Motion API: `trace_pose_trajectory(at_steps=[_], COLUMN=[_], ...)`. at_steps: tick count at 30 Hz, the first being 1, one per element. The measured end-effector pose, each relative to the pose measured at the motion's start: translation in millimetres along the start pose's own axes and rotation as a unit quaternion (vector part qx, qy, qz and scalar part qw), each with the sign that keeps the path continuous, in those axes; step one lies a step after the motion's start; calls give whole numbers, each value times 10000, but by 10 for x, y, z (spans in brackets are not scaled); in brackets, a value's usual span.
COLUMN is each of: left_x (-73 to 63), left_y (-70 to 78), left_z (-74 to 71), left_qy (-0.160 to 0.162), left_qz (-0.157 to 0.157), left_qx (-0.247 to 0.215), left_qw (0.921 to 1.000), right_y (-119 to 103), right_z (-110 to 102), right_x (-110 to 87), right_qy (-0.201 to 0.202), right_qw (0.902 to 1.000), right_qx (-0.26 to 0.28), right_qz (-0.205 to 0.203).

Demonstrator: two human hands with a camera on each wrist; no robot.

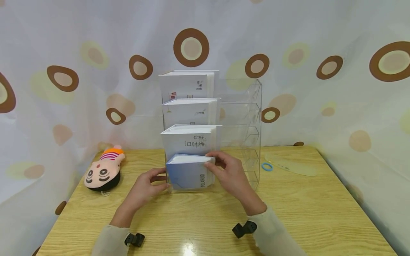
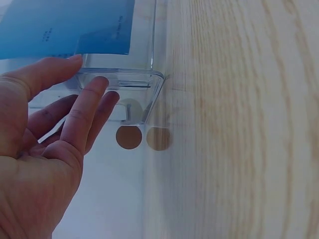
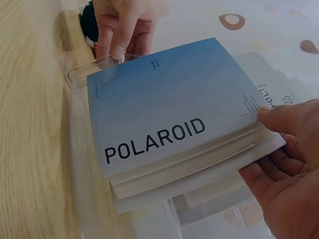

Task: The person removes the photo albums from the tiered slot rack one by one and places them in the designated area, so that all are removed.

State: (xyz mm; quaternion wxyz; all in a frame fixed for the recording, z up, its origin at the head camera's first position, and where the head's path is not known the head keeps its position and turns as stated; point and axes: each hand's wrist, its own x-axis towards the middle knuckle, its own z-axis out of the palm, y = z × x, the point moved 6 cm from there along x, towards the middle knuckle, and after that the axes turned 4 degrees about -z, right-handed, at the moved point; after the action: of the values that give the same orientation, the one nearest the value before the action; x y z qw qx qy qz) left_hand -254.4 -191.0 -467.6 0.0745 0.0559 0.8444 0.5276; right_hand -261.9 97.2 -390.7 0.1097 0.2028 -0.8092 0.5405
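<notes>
A blue-and-white book-shaped album (image 1: 185,176) marked POLAROID leans in the lowest front tier of a clear stepped rack (image 1: 253,149). My right hand (image 1: 229,174) pinches its upper right corner, thumb on the cover and fingers behind, as the right wrist view shows. My left hand (image 1: 145,188) holds the rack's front left corner, thumb at the front and fingers along the outer side. In the left wrist view the thumb (image 2: 55,72) lies close to the album's edge. The album's lower part sits behind the clear front lip.
Three white albums stand in the higher tiers: the lower (image 1: 179,140), the middle (image 1: 179,112) and the top (image 1: 179,83). A plush doll (image 1: 104,169) lies at left. Right of the rack are a blue ring (image 1: 267,166) and a flat translucent sheet (image 1: 291,166). A patterned curtain hangs behind.
</notes>
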Motion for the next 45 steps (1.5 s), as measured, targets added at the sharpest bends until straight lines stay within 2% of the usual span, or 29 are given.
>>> trace_pose_trajectory(at_steps=[9,18,31,38,45], left_x=[-5,25,36,27,-8], left_y=[-13,-16,27,34,9], left_z=[5,19,15,0,-20], left_qy=[34,1,45,19,8], left_qz=[-124,-47,37,-29,-103], left_qx=[83,153,295,353,237], left_qw=[9999,9999,9995,9994,9997], right_y=[-67,-153,-289,-403,-492], right_z=[-88,-202,-346,-396,-332], right_x=[-9,-37,-37,-87,-226], right_qy=[152,297,450,371,106], right_qw=[9998,9993,9988,9989,9990], right_qx=[100,145,184,71,86], right_qz=[-21,-166,-80,-262,-430])
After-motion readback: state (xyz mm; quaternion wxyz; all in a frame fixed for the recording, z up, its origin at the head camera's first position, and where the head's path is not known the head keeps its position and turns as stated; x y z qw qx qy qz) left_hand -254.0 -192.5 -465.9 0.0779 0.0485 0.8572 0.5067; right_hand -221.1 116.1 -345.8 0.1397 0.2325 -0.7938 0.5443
